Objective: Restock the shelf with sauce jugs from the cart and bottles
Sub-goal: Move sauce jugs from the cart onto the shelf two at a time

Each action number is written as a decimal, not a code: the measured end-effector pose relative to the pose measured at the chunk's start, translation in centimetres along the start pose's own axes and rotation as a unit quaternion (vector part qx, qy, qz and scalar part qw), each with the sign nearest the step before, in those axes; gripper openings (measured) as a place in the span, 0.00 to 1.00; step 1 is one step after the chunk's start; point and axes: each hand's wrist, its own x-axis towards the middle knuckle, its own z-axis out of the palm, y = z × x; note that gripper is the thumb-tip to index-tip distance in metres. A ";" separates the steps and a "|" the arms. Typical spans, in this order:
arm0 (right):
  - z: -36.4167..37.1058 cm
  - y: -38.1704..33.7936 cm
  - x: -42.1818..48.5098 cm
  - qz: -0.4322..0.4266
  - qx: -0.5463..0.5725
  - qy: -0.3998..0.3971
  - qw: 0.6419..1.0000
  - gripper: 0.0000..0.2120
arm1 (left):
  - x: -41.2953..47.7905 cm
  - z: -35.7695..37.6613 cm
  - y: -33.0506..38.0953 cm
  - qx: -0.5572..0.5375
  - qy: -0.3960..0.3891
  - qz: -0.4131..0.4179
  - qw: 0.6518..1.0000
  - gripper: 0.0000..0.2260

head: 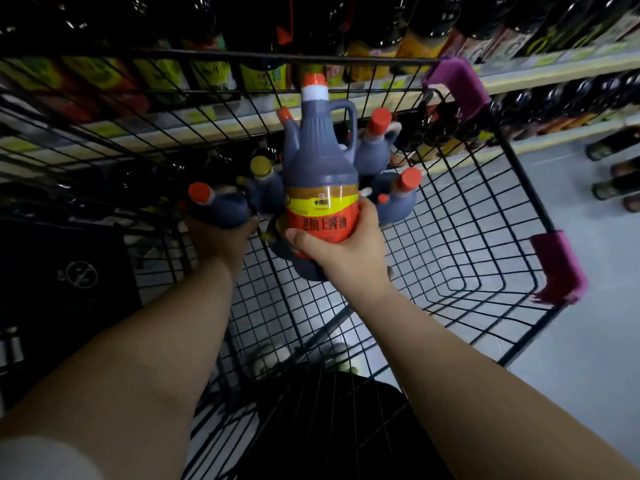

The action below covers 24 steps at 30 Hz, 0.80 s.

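Note:
My right hand (343, 247) grips a dark sauce jug (320, 168) by its red and yellow label, holding it upright above the black wire cart (485, 237). The jug has an orange cap and a side handle. My left hand (218, 240) grips a second dark jug (221, 209) with an orange cap, tilted to the left inside the cart. Several more jugs (375, 150) with orange caps stand in the cart behind them, along with one yellow-capped bottle (261, 168).
Shelves (519, 74) stocked with dark bottles run across the top, right behind the cart's far rim. Purple corner guards (457, 84) sit on the cart's right rim. Some bottles (616, 188) lie on the grey floor at far right. A dark box sits at left.

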 end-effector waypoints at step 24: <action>-1.9 -6.1 -5.0 0.117 0.052 -0.005 0.992 0.27 | -11.1 -9.9 13.7 0.130 -0.061 0.023 0.989 0.40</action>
